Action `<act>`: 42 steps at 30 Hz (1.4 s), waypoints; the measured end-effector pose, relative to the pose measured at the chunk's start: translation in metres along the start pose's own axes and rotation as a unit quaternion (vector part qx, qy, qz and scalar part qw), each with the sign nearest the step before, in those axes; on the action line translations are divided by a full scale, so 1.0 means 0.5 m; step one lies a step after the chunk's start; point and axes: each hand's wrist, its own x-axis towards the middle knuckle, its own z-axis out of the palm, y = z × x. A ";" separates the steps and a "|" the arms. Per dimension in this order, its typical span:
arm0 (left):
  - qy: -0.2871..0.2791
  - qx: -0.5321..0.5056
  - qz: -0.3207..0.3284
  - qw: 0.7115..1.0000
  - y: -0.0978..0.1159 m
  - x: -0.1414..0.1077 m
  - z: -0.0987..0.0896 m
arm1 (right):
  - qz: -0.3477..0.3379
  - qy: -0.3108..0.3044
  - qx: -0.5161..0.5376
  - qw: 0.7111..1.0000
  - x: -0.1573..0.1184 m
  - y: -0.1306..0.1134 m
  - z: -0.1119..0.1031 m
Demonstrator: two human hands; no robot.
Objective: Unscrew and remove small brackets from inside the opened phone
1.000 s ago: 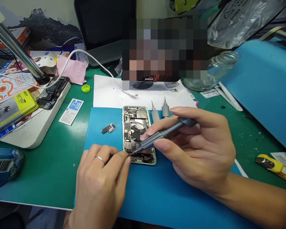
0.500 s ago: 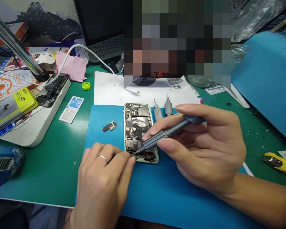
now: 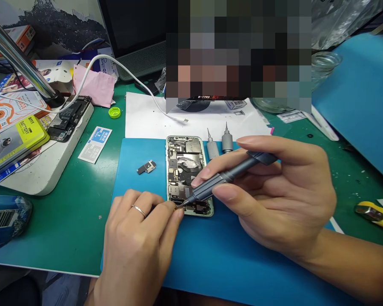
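Observation:
An opened smartphone (image 3: 189,159) lies on the blue mat with its inner parts bare. My right hand (image 3: 287,191) grips a grey precision screwdriver (image 3: 221,182), slanting down to the phone's lower left corner. My left hand (image 3: 140,238), with a ring on one finger, has thumb and forefinger pressed together at that corner, right by the screwdriver's tip; whatever they pinch is hidden. Left of the phone lies a small metal shield plate (image 3: 146,167). Beyond my right fingers stand two grey screwdriver bits or drivers (image 3: 227,139), tips up.
A white cable (image 3: 127,70) arches over a white sheet (image 3: 143,114). At left are a yellow battery box (image 3: 28,131), another opened phone (image 3: 70,119), a printed card (image 3: 95,144) and a green cap (image 3: 114,112). A yellow cutter (image 3: 375,213) lies at right.
The view has shifted slightly. Both hands hold nearly the same pose, and the screwdriver's tip stays at the phone's lower left corner.

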 end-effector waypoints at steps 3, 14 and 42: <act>-0.002 0.002 -0.001 1.000 0.000 0.001 0.000 | 0.000 0.003 0.011 1.000 0.000 0.000 0.002; 0.003 0.007 -0.002 1.000 -0.001 -0.003 0.001 | -0.013 0.032 -0.022 0.999 0.003 0.001 0.002; 0.016 -0.006 0.009 1.000 0.001 0.001 -0.002 | 0.005 0.007 -0.027 1.000 0.000 -0.002 -0.003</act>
